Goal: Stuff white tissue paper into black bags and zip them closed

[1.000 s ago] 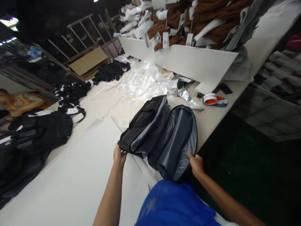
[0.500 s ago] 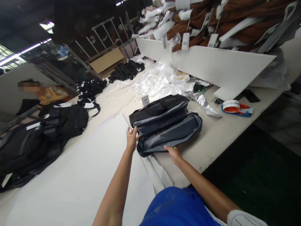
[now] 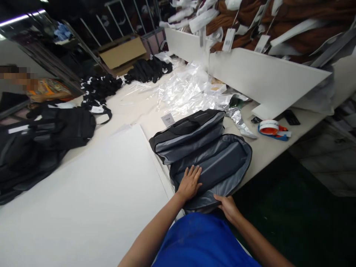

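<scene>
Head view: from where I stand, a black bag lies spread open on a pale table, right of the frame's centre, its grey lining showing. The left hand, at lower centre, rests palm down on that lining, fingers spread, gripping nothing. The right hand, lower and further right, pinches the bag's near rim, thumb on the lining, the other fingers mostly hidden beneath. The two hands are near each other but apart.

Half a second ago the left hand was at the bag's left end and the near half stood more folded up; now that half lies flatter and wider, tipped toward the person's blue clothing. To my eye, this leaves the interior easier to see and reach.

A white tag stands behind the bag's left end. White sheets fill the lower left, more black bags lie at the left edge, clear plastic sits at upper centre, and a tape roll rests at right.
</scene>
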A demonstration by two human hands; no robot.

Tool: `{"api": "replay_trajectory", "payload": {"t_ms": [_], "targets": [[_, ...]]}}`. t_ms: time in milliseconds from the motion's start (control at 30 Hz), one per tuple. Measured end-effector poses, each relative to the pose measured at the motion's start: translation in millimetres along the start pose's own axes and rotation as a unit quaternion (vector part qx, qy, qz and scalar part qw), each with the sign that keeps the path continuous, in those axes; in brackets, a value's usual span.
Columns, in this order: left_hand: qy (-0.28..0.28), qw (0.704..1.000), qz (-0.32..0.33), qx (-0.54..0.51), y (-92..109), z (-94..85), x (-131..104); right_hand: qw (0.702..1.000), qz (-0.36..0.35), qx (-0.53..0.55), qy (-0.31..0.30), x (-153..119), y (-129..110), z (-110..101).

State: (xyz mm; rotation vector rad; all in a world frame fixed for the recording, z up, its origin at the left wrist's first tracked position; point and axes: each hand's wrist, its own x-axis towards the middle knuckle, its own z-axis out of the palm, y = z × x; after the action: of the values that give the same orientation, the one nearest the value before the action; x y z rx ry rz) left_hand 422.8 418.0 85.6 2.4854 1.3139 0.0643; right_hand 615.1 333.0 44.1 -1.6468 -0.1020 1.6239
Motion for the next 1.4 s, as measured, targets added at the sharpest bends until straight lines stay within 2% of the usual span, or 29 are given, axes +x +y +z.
{"api": "replay_trajectory", "payload": {"t_ms": [67, 133, 167, 200, 233, 267, 333, 367, 400, 433, 500, 600, 667, 733, 900, 1033, 1167, 1267, 1333, 1400], "targets": [[-0.022, 1.000, 0.015, 0.015, 10, 13.4, -3, 0.999, 0.028, -0.036, -0.010, 2, 5, -16], [-0.024, 0.999, 0.020, 0.027, 16, 22.5, -7, 0.994, 0.010, -0.105, 0.021, 2, -4, -29], [-0.024, 0.999, 0.022, 0.030, 18, 25.7, -8, 0.985, -0.040, -0.153, 0.063, 1, -14, -34], [-0.023, 0.999, 0.022, 0.031, 19, 28.1, -10, 0.963, -0.124, -0.207, 0.122, 0, -29, -38], [-0.024, 0.999, 0.022, 0.033, 20, 30.0, -11, 0.919, -0.231, -0.261, 0.183, -2, -47, -41], [-0.025, 0.999, 0.022, 0.034, 20, 31.6, -11, 0.856, -0.345, -0.307, 0.233, -3, -67, -41], [-0.025, 0.999, 0.021, 0.039, 20, 33.8, -12, 0.716, -0.521, -0.382, 0.264, 0, -106, -32], [-0.026, 0.999, 0.022, 0.041, 20, 34.6, -12, 0.665, -0.566, -0.418, 0.251, 5, -122, -24], [-0.026, 0.998, 0.024, 0.044, 21, 35.1, -11, 0.633, -0.580, -0.460, 0.226, 13, -134, -14], [-0.027, 0.998, 0.024, 0.048, 21, 35.3, -11, 0.616, -0.570, -0.505, 0.201, 23, -141, -4], [-0.027, 0.998, 0.025, 0.055, 22, 35.1, -11, 0.598, -0.514, -0.591, 0.167, 48, -144, 14], [-0.024, 0.998, 0.022, 0.056, 23, 35.0, -12, 0.568, -0.467, -0.655, 0.177, 82, -127, 25], [-0.025, 0.998, 0.023, 0.050, 22, 37.8, -12, 0.549, -0.468, -0.662, 0.201, 96, -112, 22], [-0.035, 0.998, 0.025, 0.044, 21, 45.1, -11, 0.544, -0.458, -0.670, 0.213, 103, -98, 14], [-0.050, 0.997, 0.010, 0.064, 16, 77.9, 3, 0.531, -0.445, -0.691, 0.205, 114, -83, 3], [-0.053, 0.996, 0.008, 0.078, 6, 89.7, 29, 0.524, -0.459, -0.686, 0.212, 130, -105, 9], [-0.055, 0.996, 0.020, 0.066, -6, 77.5, 62, 0.524, -0.479, -0.676, 0.197, 157, -142, 18], [-0.052, 0.996, 0.033, 0.064, -12, 66.9, 76, 0.528, -0.487, -0.672, 0.183, 174, -164, 25], [-0.048, 0.996, 0.028, 0.066, -14, 65.1, 77, 0.541, -0.473, -0.677, 0.159, 174, -174, 29], [-0.045, 0.996, 0.022, 0.068, -15, 66.9, 76, 0.568, -0.450, -0.675, 0.135, 162, -183, 34]]}}
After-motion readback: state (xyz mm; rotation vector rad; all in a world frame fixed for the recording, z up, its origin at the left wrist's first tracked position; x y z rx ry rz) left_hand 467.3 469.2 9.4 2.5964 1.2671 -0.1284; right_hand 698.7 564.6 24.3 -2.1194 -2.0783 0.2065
